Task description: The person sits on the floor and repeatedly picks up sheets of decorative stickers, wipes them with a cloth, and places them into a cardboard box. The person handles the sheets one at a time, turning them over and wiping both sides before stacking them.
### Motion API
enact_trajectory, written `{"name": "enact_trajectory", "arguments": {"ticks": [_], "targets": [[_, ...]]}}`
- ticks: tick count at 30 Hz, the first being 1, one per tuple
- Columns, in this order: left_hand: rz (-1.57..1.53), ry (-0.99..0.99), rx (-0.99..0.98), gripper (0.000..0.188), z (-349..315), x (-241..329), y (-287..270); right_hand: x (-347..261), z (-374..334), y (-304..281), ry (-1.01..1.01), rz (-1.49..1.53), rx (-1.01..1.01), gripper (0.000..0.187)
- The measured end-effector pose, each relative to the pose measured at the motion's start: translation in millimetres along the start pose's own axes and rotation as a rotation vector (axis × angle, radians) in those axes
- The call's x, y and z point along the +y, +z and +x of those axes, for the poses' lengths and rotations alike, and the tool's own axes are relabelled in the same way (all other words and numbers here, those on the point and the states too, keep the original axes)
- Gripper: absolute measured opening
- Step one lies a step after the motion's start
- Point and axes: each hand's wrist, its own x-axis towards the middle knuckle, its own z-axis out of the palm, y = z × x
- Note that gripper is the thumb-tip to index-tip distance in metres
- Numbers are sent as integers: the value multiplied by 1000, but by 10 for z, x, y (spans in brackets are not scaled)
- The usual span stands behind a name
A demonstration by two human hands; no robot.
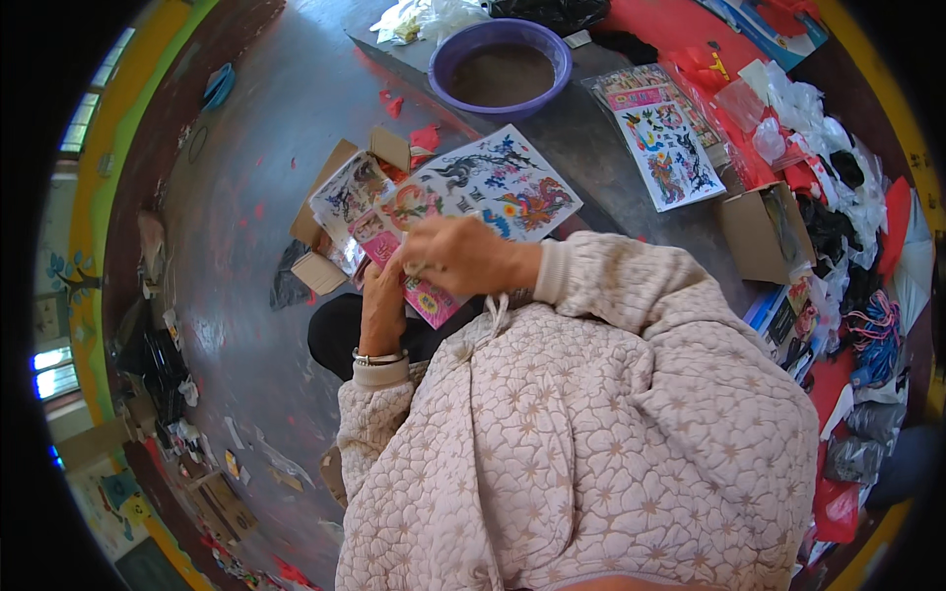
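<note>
In front of my lap, my left hand (382, 303) grips the edge of a large white sticker sheet (552, 207) with a pink header and colourful dragon and flower designs. My right hand (458, 254) crosses over the sheet at its header, fingers curled closed. What its fingertips pinch, if anything, is hidden. Just beyond my left hand is an open cardboard box (317, 273) with more printed sheets (350, 192) in it. Another stack of similar sticker sheets (672, 158) lies off to the right, partly on a plastic-wrapped bundle.
A purple basin (443, 89) stands at the far middle. At right are an open cardboard box (754, 236), crumpled plastic bags (813, 113) and a blue and pink cord bundle (874, 340). Scraps and flattened cardboard (222, 504) litter the grey floor (266, 364) at left.
</note>
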Motion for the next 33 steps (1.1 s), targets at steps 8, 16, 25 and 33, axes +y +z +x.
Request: {"name": "enact_trajectory", "arguments": {"ticks": [8, 16, 25, 33], "targets": [[49, -220, 149, 20, -187, -118, -248, 353, -215, -222, 310, -95, 258, 12], [43, -186, 93, 25, -123, -231, -362, 1612, -1002, -454, 933, -216, 265, 13], [-62, -193, -147, 19, -70, 24, -71, 248, 64, -1073, 205, -205, 584, 11], [30, -222, -56, 18, -162, 109, 5, 153, 117, 259, 77, -324, 65, 16]]}}
